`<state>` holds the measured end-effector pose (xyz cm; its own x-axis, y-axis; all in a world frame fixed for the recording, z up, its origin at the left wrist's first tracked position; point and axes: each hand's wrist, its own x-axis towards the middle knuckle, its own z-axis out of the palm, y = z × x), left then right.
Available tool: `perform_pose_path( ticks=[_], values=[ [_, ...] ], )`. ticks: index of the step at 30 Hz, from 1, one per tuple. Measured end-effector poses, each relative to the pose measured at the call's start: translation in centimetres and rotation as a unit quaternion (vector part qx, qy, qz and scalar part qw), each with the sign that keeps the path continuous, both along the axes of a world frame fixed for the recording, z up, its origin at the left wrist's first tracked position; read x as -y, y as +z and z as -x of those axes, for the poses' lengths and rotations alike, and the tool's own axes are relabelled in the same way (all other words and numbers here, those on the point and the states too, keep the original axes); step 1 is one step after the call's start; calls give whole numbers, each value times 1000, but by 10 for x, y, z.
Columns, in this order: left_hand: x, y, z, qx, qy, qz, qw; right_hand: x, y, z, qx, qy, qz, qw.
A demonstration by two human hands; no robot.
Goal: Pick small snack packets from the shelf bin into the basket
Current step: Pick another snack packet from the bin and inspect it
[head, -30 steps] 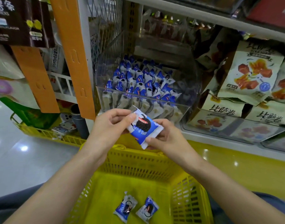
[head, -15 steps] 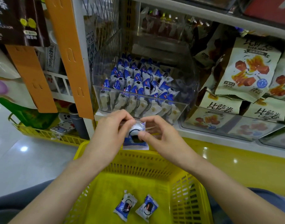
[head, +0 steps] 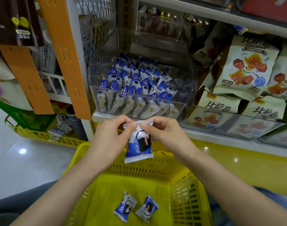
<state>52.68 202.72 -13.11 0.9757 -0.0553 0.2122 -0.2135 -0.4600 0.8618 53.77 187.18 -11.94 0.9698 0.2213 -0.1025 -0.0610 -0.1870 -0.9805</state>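
A small blue-and-white snack packet [head: 138, 145] hangs upright above the far rim of the yellow basket [head: 157, 167]. My left hand [head: 110, 136] and my right hand [head: 165, 134] each pinch its top sealed edge. Two more of these packets [head: 125, 207] [head: 147, 207] lie on the basket floor. Just beyond my hands, the clear shelf bin [head: 185, 105] holds several rows of the same packets [head: 136, 85].
Cream snack bags [head: 243, 69] fill a clear tray to the right of the bin. Orange hanging strips [head: 69, 51] and a grey upright stand at the left. A second yellow basket [head: 41, 136] sits on the floor at the left. A yellow ledge runs under the shelf.
The packet was tilted flat between my hands a second ago. It has turned upright and now hangs from its top edge, pinched by both hands.
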Motion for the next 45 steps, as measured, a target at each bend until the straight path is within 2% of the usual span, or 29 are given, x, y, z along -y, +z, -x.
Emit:
perform_pose_path(
  ticks=[3,5,7,11,15,17,19,21,23,25,28,31,37,41,45],
  values=[
    [-1,1,-1,-32,-18,34,999,1,-1,2,135,-2,114,984],
    [-2,2,-2,-45,-27,48,997,2,-4,3,246,-3,212,946],
    [-2,1,-3,-49,-31,55,997,2,-5,3,310,-6,252,917],
    [3,-1,-3,-12,18,54,998,0,-5,3,270,-60,209,938],
    [6,-6,4,87,28,-114,989,-2,-6,-2,203,-114,172,957],
    [8,-9,7,83,10,-158,984,-3,-6,-3,178,-130,141,965],
    [10,-10,8,20,-6,-92,996,-6,-6,-4,153,-119,98,976],
    [12,-9,5,-70,-14,44,996,-9,-5,-3,133,-79,74,985],
    [13,-5,2,-145,-4,172,974,-10,-5,-3,133,-32,78,987],
    [14,-2,0,-177,5,269,947,-9,-4,-3,136,-13,81,987],
    [15,0,-1,-187,8,340,922,-9,-6,-2,131,-34,91,987],
    [15,-1,0,-192,-3,368,910,-10,-10,1,168,-46,153,973],
    [19,-6,3,-167,-7,282,945,-8,-11,2,238,-47,218,945],
    [18,-11,6,-111,9,171,979,-7,-11,5,251,-27,252,934],
    [15,-12,7,-66,7,74,995,-6,-12,4,248,-27,290,924]
  ],
)
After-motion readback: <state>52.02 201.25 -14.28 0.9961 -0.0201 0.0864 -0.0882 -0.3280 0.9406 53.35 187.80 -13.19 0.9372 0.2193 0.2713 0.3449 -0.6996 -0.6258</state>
